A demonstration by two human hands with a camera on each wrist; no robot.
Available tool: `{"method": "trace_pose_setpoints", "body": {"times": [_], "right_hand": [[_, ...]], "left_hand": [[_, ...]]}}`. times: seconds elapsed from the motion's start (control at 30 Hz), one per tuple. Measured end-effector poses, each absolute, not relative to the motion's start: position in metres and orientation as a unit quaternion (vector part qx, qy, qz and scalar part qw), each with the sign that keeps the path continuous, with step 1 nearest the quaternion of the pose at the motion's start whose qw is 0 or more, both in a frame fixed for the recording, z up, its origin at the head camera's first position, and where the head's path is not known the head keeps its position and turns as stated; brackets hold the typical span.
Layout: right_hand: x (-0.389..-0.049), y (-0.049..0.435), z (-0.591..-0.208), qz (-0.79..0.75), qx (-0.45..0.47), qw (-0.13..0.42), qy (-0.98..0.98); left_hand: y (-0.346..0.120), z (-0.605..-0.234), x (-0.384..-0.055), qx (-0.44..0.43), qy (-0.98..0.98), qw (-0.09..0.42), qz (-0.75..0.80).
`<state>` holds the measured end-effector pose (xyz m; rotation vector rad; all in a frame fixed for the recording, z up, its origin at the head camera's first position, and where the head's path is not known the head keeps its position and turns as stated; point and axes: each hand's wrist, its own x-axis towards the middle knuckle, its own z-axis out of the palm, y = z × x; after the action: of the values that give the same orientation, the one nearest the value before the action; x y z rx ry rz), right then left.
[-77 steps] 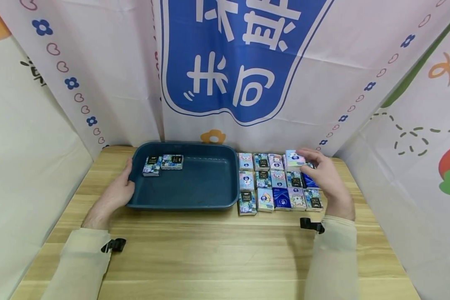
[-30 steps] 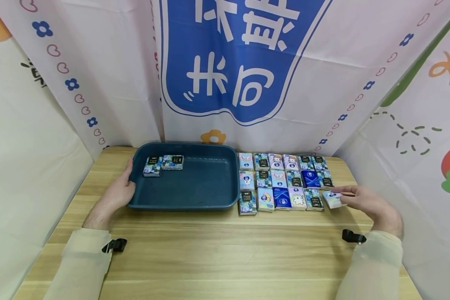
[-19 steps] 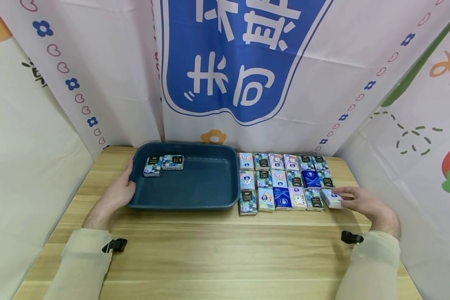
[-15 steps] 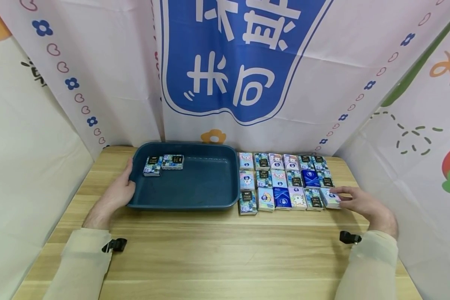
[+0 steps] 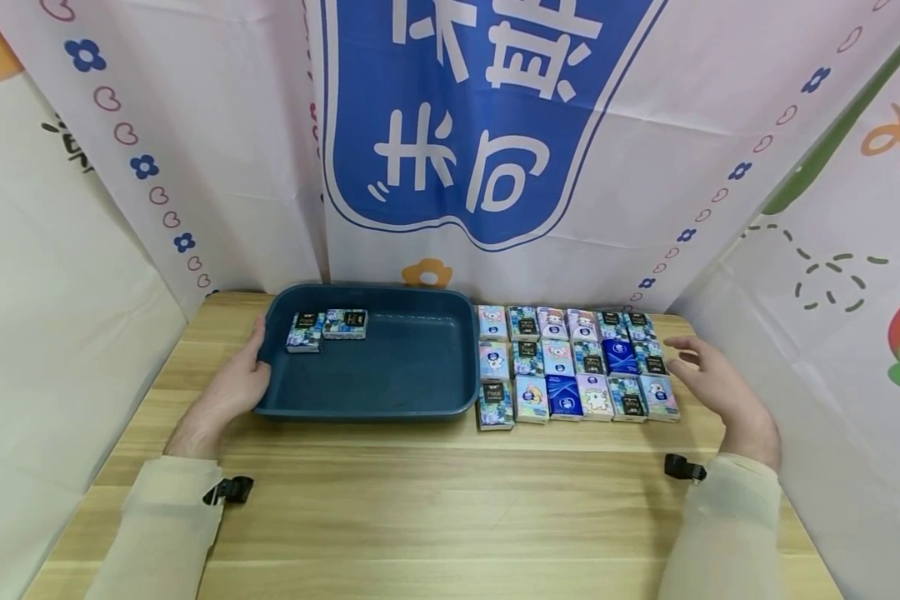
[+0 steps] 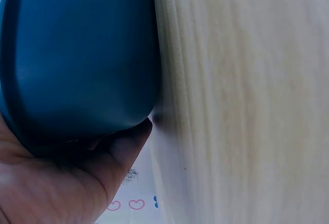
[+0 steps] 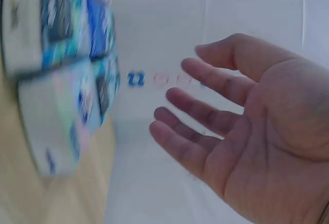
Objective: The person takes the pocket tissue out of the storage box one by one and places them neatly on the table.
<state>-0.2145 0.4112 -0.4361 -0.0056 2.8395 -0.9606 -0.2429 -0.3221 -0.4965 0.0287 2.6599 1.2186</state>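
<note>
My left hand lies against the left end of a dark teal tray, touching its outer wall. In the left wrist view the thumb lies at the tray's corner; the other fingers are mostly hidden. Two flowered tissue packs are inside the tray, at its back left. To the right, my right hand hovers beside the rows of packs, fingers loosely bent and holding nothing. Closest to it are a pastel tissue pack at the front right and a flowered tissue pack behind it.
Several more tissue packs, such as a dark blue one, lie flat in three rows against the tray's right side. The wooden table extends in front. A printed cloth hangs behind the table, with light cloth walls at both sides.
My right hand carried the pastel pack from the back of the rows to the front right end, set it down straight, released it and moved slightly back. The left hand and tray stayed put.
</note>
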Motion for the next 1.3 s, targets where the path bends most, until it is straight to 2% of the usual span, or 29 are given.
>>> {"method": "trace_pose_setpoints", "body": {"times": [0.17, 0.47, 0.97, 1.3], "right_hand": [[-0.225, 0.371, -0.426, -0.307, -0.052, 0.041, 0.949], [-0.234, 0.302, -0.422, -0.289, -0.091, 0.076, 0.95], [-0.258, 0.209, -0.431, -0.275, -0.2, 0.078, 0.937], [-0.268, 0.148, -0.425, -0.266, -0.237, 0.097, 0.929]], "left_hand": [[-0.321, -0.495, -0.243, 0.008, 0.903, 0.106, 0.416], [-0.32, -0.496, -0.243, 0.01, 0.904, 0.105, 0.415], [-0.321, -0.497, -0.243, 0.007, 0.899, 0.107, 0.424], [-0.322, -0.5, -0.244, 0.013, 0.896, 0.105, 0.431]]}}
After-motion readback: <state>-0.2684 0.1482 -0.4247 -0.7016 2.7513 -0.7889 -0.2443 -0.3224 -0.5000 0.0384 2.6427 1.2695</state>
